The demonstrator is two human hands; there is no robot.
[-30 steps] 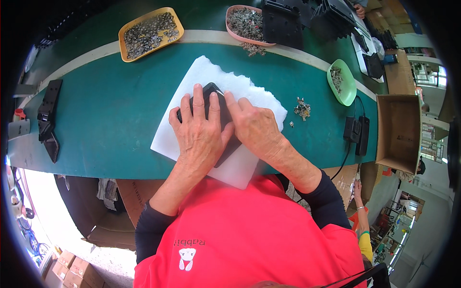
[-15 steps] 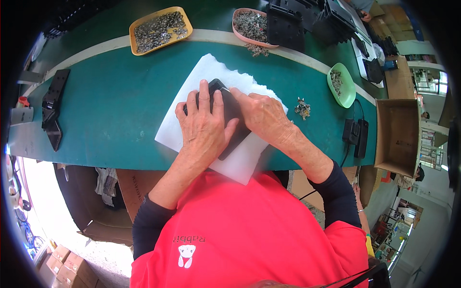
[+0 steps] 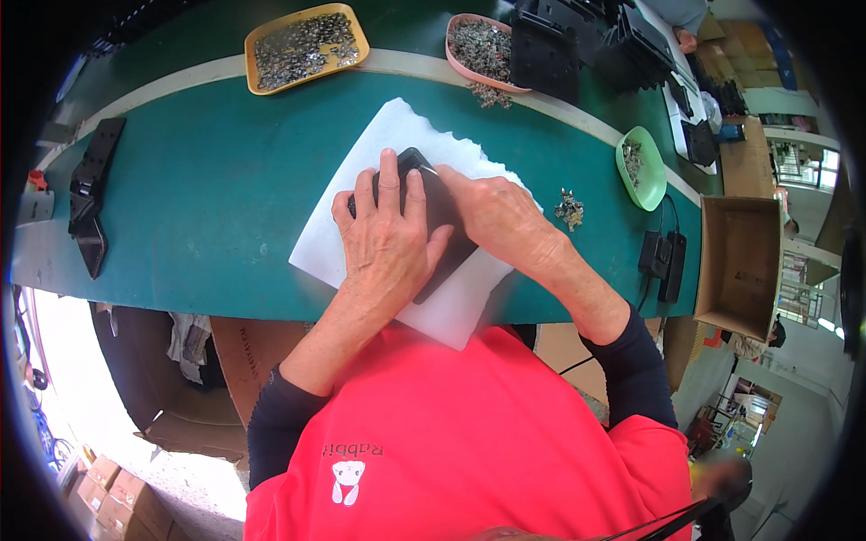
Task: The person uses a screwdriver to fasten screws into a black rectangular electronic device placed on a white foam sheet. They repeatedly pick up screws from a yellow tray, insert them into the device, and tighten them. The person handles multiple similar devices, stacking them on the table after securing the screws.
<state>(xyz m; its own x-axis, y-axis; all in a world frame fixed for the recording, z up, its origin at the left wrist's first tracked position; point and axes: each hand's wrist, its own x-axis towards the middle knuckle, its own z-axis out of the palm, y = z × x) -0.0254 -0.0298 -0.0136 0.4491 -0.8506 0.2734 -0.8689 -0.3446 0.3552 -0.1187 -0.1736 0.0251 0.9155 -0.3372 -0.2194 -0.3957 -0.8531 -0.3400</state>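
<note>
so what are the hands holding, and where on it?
Both hands press on a flat black part lying on the white sheet: left hand flat over its left side, right hand at its upper right edge. Pinned down, not lifted.

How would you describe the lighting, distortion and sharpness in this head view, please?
Head view: even, soft light, no hard shadows on the green table; fisheye bends its edge and darkens the rim; both hands, left and right, look sharp on the black part over white sheet; windows at far right are overexposed.
</note>
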